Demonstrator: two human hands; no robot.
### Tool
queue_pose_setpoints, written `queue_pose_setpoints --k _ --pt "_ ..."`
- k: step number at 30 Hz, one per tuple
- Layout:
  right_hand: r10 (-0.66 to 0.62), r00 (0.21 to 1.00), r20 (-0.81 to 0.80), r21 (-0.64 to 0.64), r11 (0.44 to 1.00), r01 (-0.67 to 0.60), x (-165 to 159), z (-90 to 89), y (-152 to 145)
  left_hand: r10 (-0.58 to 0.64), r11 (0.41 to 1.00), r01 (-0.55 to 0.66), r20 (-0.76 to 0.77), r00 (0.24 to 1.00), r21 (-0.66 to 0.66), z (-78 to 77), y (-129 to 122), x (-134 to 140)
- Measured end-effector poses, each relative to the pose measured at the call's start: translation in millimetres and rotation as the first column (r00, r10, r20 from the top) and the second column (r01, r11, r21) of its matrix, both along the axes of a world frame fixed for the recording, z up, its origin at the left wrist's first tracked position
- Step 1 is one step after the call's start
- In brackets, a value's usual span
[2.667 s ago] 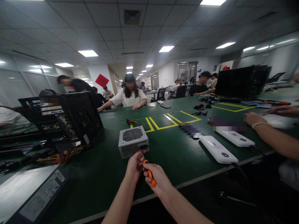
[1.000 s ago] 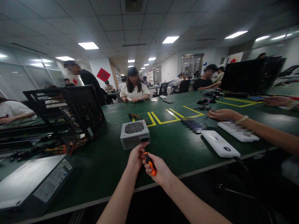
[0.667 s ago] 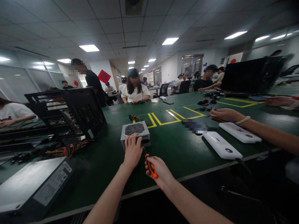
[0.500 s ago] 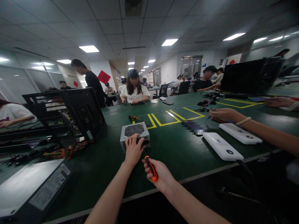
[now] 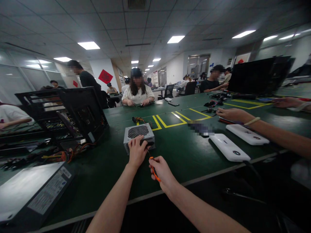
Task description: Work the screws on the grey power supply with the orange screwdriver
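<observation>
"Head view: what hems those hands in?"

"The green table (image 5: 179, 145) has its near edge passing beneath both forearms, on the wearer's side of the fingers. Beyond the fingertips, yellow tape (image 5: 173, 126) marks the tabletop. Well to their left stands an opened black computer case (image 5: 85, 110). To their right, a stretch of green surface reaches two white devices (image 5: 228, 148), with a co-worker's hand (image 5: 229, 114) beside them."

"And the box they're on?"

"A grey metal power supply unit (image 5: 139, 130), sitting flat right under the left fingertips. It has a honeycomb vent on top, a perforated front, and coloured wires (image 5: 141, 120) just behind it."

"How are the fingers set?"

"The left hand (image 5: 137, 152) drapes over the unit's top and front edge, fingers a little apart, thumb close to the screwdriver shaft. The right hand (image 5: 162, 171) has its fingers curled tight on the orange-handled screwdriver (image 5: 155, 171), which slants up towards the unit's front."

"Is the tip touching?"

"Can't tell; it's lost beside the left thumb."
</observation>
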State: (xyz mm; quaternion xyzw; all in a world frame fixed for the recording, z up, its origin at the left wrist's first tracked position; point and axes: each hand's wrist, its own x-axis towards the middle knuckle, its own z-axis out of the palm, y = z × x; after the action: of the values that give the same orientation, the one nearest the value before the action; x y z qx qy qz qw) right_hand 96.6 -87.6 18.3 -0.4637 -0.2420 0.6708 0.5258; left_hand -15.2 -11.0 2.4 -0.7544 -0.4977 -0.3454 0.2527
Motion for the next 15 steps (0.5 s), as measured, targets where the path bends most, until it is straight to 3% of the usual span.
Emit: queue_pose_setpoints --k 11,15 --pt "0.199 0.97 -0.14 -0.08 0.974 -0.211 11 13.4 0 -0.01 1.0 0.01 0.056 0.998 -0.005 -2.2 2 -1" --pt "0.168 0.979 -0.115 -0.042 0.984 -0.174 2 12.5 -1 -0.006 1.0 0.006 0.058 0.998 -0.008 -2.2 2 -1"
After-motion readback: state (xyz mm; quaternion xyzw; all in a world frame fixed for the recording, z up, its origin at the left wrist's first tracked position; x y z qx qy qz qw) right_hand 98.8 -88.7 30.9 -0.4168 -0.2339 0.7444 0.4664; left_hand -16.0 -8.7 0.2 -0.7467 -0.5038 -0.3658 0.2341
